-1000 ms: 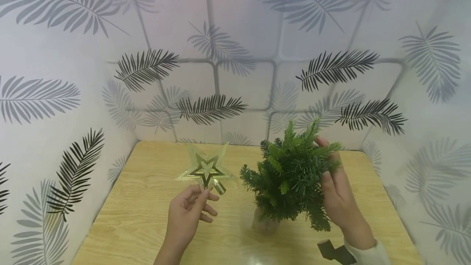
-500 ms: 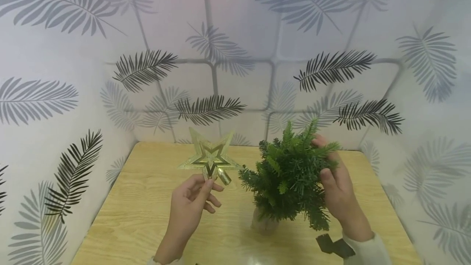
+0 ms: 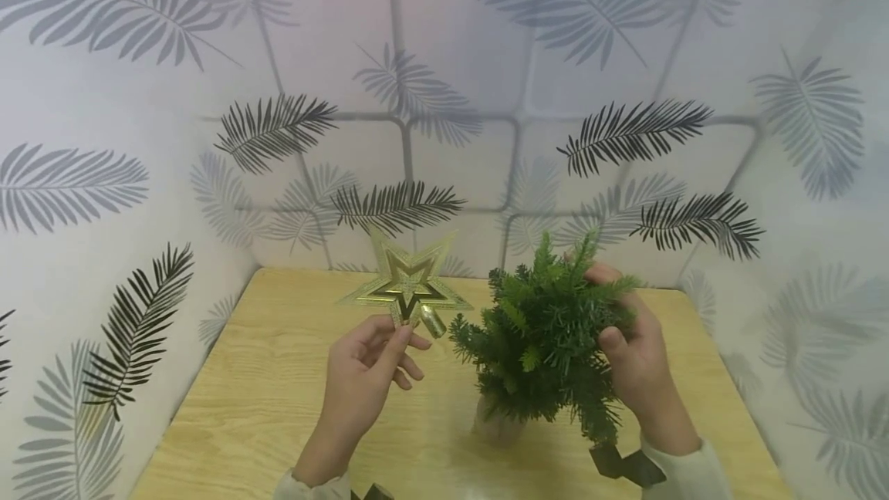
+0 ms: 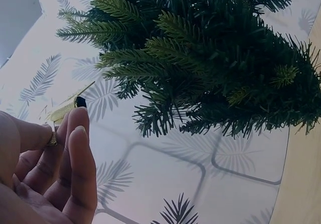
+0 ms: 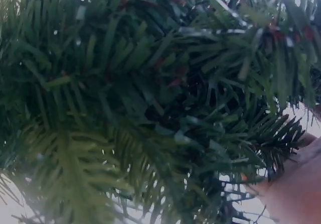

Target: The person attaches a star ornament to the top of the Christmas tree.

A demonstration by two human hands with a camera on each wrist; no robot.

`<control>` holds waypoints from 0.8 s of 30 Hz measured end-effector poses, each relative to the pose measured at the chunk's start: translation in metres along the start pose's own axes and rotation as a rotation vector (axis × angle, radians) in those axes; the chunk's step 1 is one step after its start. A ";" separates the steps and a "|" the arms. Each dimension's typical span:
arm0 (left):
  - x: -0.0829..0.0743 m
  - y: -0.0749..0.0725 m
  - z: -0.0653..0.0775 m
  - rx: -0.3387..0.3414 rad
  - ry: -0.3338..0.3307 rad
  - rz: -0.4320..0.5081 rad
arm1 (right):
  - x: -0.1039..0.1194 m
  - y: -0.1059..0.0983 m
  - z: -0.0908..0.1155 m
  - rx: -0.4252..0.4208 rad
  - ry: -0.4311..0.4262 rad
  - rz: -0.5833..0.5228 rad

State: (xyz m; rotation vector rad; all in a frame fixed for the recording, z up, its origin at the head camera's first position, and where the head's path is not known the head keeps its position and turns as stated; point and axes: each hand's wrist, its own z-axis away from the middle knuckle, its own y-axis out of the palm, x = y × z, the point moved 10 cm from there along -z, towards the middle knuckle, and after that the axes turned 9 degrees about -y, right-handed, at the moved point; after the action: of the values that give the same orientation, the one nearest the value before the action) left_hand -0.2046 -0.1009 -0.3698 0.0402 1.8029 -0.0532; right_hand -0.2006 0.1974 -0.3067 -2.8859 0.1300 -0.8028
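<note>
In the head view my left hand (image 3: 364, 384) pinches the lowest point of a gold star tree topper (image 3: 408, 280) between thumb and fingers. The glittery star is upright above the table, with its short shiny socket (image 3: 434, 322) angled down to the right. My right hand (image 3: 642, 376) grips the right side of a small artificial Christmas tree (image 3: 549, 338), thumb in front and the other fingers partly hidden in the needles. Green branches (image 4: 215, 58) stand close beside the left hand in the left wrist view, where the star shows nearly edge-on. Dense needles (image 5: 125, 83) fill the right wrist view.
The tree's pale base (image 3: 498, 423) stands on a light wooden table (image 3: 243, 392). Walls with a leaf pattern (image 3: 458, 160) enclose its back and sides. A dark angular piece (image 3: 627, 464) sits by the right sleeve, another (image 3: 377, 492) by the left.
My left hand has lifted the star and brought it to the right, nearer the tree. The right hand stays at the tree, its thumb shifted slightly left.
</note>
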 end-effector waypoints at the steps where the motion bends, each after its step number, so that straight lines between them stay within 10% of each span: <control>1: -0.001 0.001 0.000 0.001 0.004 0.001 | 0.000 0.000 0.000 -0.001 0.008 -0.001; 11: -0.017 0.012 -0.013 0.030 0.065 -0.014 | -0.005 0.004 -0.004 -0.007 0.082 -0.119; 18: -0.029 0.010 -0.024 0.019 0.100 -0.021 | -0.010 0.001 0.003 -0.051 0.305 0.009; 24: -0.035 0.011 -0.028 0.026 0.113 -0.012 | 0.002 0.005 -0.012 -0.059 0.231 -0.046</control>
State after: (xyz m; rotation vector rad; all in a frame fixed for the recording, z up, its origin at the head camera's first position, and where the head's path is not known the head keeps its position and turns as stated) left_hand -0.2233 -0.0879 -0.3290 0.0512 1.9154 -0.0841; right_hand -0.2055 0.1910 -0.2964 -2.8501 0.1139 -1.1581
